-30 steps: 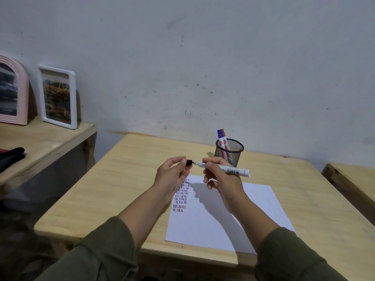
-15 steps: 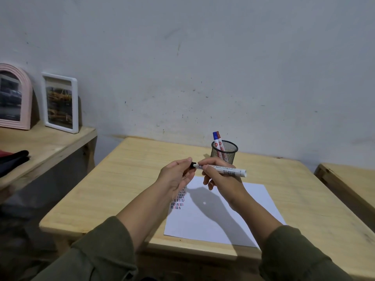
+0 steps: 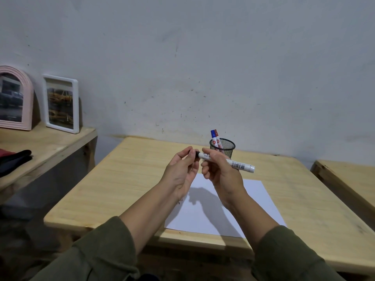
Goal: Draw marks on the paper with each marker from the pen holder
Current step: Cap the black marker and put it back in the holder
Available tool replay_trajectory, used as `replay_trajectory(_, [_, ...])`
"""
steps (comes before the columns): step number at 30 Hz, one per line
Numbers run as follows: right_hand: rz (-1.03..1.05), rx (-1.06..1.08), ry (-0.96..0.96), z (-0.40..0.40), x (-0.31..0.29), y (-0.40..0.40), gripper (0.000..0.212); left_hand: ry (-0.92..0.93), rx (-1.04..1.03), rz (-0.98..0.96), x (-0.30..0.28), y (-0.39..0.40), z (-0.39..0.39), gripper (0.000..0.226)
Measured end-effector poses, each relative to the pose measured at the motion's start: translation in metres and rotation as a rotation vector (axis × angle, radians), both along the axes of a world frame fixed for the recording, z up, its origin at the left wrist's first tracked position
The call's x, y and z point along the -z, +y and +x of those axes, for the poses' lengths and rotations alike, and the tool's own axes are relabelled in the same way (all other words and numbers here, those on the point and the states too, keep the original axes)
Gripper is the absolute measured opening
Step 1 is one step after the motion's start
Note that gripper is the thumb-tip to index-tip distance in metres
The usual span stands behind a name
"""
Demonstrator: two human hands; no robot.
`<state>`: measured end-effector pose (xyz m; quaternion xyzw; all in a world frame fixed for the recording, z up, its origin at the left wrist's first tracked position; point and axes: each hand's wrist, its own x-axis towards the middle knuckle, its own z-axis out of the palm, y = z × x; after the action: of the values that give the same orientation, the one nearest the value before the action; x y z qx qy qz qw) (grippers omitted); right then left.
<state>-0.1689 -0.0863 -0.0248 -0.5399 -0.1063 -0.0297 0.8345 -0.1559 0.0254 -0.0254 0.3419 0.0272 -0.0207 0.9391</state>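
My right hand (image 3: 221, 173) grips a white marker (image 3: 241, 164) by its barrel, held level above the table. My left hand (image 3: 181, 171) pinches the marker's black cap (image 3: 195, 153) at the barrel's left end; the cap sits against the barrel. Below the hands lies a white paper sheet (image 3: 253, 199) with rows of short coloured marks, mostly hidden by my left wrist. Behind my right hand stands a black mesh pen holder (image 3: 225, 146) with a blue-capped marker (image 3: 213, 134) and a red-capped marker (image 3: 217, 134) upright in it.
The paper lies on a light wooden table (image 3: 125, 183). A lower wooden bench (image 3: 46, 145) at left carries a pink arched frame (image 3: 15, 98), a white frame (image 3: 60, 104) and dark cloth (image 3: 14, 161). Another wooden surface (image 3: 349, 179) sits at right. A grey wall stands behind.
The cap in my left hand has closed the gap to the marker's tip and now meets the barrel. Both hands rose slightly, and the view tilted so the marks are hidden.
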Motion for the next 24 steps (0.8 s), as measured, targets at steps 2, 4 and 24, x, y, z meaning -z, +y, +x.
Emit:
replay_trajectory(2, [0.163, -0.054, 0.055, -0.001, -0.003, 0.005, 0.02, -0.054, 0.009, 0.021, -0.005, 0.002, 0.0, 0.014])
replay_trajectory(4, [0.211, -0.092, 0.043, -0.002, -0.006, 0.011, 0.02, -0.115, -0.008, 0.054, -0.011, 0.007, 0.0, 0.014])
replay_trajectory(24, [-0.291, -0.216, -0.044, 0.016, -0.019, -0.003, 0.024, -0.19, 0.098, 0.362, -0.022, 0.025, 0.034, 0.015])
